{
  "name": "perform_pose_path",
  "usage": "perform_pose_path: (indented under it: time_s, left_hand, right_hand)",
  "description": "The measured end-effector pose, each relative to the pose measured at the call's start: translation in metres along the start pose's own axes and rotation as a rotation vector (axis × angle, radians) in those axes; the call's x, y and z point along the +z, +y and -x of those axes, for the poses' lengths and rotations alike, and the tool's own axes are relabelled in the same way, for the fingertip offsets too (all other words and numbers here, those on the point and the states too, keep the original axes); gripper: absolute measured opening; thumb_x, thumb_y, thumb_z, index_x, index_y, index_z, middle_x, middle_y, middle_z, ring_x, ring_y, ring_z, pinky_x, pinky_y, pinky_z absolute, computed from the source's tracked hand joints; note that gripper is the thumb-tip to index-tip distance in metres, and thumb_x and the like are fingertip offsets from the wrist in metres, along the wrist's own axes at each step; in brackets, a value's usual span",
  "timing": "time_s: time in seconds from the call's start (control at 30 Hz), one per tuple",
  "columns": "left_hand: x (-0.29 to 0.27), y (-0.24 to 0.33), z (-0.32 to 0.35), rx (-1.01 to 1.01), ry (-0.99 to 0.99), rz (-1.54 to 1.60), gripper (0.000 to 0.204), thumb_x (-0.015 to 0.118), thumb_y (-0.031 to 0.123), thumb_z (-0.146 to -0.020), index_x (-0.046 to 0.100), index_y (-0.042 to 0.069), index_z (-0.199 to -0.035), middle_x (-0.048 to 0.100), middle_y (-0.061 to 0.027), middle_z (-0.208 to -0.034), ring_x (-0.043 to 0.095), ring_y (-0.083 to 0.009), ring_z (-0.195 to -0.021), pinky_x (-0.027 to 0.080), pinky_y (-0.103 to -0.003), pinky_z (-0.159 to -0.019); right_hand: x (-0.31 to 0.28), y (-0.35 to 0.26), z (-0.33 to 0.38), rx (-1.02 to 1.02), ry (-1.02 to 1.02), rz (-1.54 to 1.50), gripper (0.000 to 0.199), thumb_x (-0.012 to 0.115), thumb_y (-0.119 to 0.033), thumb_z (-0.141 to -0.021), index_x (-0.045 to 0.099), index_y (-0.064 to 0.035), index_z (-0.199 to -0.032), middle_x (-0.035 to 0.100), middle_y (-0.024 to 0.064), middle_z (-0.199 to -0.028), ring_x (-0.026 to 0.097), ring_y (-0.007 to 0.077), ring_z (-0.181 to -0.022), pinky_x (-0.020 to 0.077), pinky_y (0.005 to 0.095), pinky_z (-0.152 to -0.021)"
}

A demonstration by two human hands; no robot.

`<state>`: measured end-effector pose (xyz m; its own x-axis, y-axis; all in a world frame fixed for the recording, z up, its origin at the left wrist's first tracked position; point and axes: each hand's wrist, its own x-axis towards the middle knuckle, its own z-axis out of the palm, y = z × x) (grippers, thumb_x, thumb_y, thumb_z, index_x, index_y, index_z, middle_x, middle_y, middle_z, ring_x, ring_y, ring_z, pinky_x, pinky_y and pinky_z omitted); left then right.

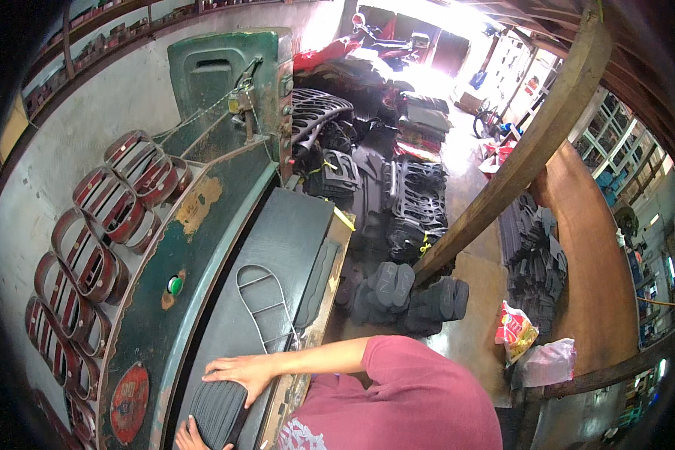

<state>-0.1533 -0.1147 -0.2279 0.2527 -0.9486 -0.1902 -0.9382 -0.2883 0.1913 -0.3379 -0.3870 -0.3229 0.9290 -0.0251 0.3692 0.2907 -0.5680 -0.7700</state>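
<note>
A dark ribbed sole-shaped piece [217, 411] lies at the near end of the grey rubber sheet [277, 240] on the bed of a green press [202, 225]. My right hand [240, 371] lies flat on the piece's top end, palm down and fingers spread. My left hand [190, 435] touches its lower left edge. The frame's bottom edge cuts that hand off, so its grip is unclear. A sole-shaped metal cutting die [266, 307] sits on the sheet just beyond my right hand.
Several red-rimmed cutting dies [90, 247] lie in rows left of the press, by a green button [174, 285]. Punched black rubber sheets [416, 199], stacked dark soles [397, 289] and plastic bags [517, 330] cover the floor to the right. A slanted wooden beam [517, 161] crosses there.
</note>
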Motion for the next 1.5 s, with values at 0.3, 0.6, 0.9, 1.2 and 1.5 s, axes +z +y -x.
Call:
perform_pose_path:
  time_s: [0.3, 0.6, 0.9, 1.2, 1.5]
  left_hand:
    - [-0.002, 0.033, 0.004, -0.012, 0.141, -0.039, 0.086, 0.090, 0.031, -0.071, 0.053, 0.003, -0.143, 0.055, -0.0227, -0.136, 0.052, -0.0417, -0.124, 0.039, -0.054, -0.108]
    - [0.016, 0.020, -0.016, -0.061, -0.093, 0.157, 0.144, 0.096, 0.048, -0.052, 0.017, 0.001, -0.162, 0.018, -0.0341, -0.163, 0.021, -0.0499, -0.152, 0.019, -0.067, -0.121]
    - [0.029, 0.020, -0.023, -0.057, 0.062, 0.088, 0.136, 0.095, 0.039, -0.056, 0.018, 0.009, -0.164, 0.051, -0.0284, -0.136, 0.050, -0.0441, -0.126, 0.037, -0.053, -0.110]
    - [0.039, 0.107, 0.041, -0.301, 0.258, 0.211, 0.129, 0.091, 0.045, -0.060, 0.023, 0.007, -0.162, 0.052, -0.0249, -0.125, 0.052, -0.0401, -0.116, 0.039, -0.053, -0.103]
    - [0.109, 0.315, 0.159, -0.786, 0.582, 1.156, 0.129, 0.091, 0.035, -0.068, 0.012, -0.003, -0.162, 0.036, -0.0281, -0.155, 0.035, -0.0414, -0.145, 0.028, -0.049, -0.121]
  right_hand:
    - [-0.006, -0.013, 0.021, 0.059, -0.022, 0.001, 0.125, 0.095, -0.039, -0.060, 0.027, -0.0124, -0.162, 0.025, 0.0246, -0.161, 0.034, 0.0458, -0.147, 0.0386, 0.0501, -0.117]
    - [0.004, 0.009, 0.016, 0.243, -0.140, -0.031, 0.123, 0.096, -0.018, -0.058, 0.029, -0.0174, -0.161, 0.027, 0.0222, -0.160, 0.033, 0.0440, -0.148, 0.0376, 0.0473, -0.120]
    - [0.008, 0.007, 0.007, 0.170, -0.033, 0.017, 0.124, 0.099, -0.019, -0.053, 0.034, -0.0124, -0.158, 0.034, 0.0243, -0.155, 0.040, 0.0436, -0.143, 0.0381, 0.0500, -0.118]
    - [-0.029, -0.034, 0.011, -0.006, -0.134, -0.156, 0.130, 0.101, -0.035, -0.050, 0.033, -0.0028, -0.156, 0.043, 0.0182, -0.154, 0.041, 0.0338, -0.143, 0.0318, 0.0473, -0.121]
    - [-0.003, -0.131, 0.019, 0.358, -0.799, -0.634, 0.128, 0.098, -0.024, -0.060, 0.023, -0.0016, -0.161, 0.051, 0.0240, -0.144, 0.053, 0.0332, -0.132, 0.0436, 0.0453, -0.112]
